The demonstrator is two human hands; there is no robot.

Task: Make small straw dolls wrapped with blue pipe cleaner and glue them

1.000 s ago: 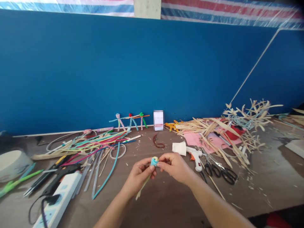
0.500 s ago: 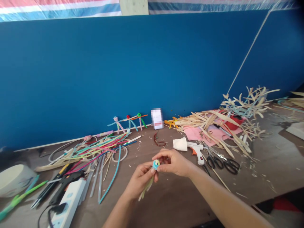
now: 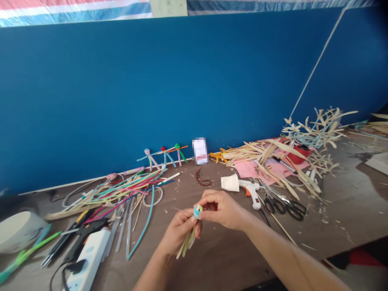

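Note:
Between my hands is a small bundle of pale strips [image 3: 188,242] with a light-blue pipe cleaner [image 3: 196,211] wound round its top. My left hand [image 3: 179,230] is closed on the bundle just below the blue winding, and the strip ends hang down beneath the fingers. My right hand [image 3: 220,208] pinches the blue pipe cleaner from the right side, thumb and fingers at the winding. A yellowish tip shows inside the blue ring. The fingers partly hide the bundle's middle.
Loose pipe cleaners [image 3: 121,190], a black glue gun [image 3: 81,238] and a white power strip [image 3: 87,258] lie left. Pipe-cleaner figures [image 3: 165,155] lean on the blue board [image 3: 182,81]. Right are a white glue gun [image 3: 252,194], scissors [image 3: 292,208] and dried strips [image 3: 269,157].
Both hands have shifted very slightly, still gripping the bundle. More of the pale strip ends show below my left hand, fanned out a little wider.

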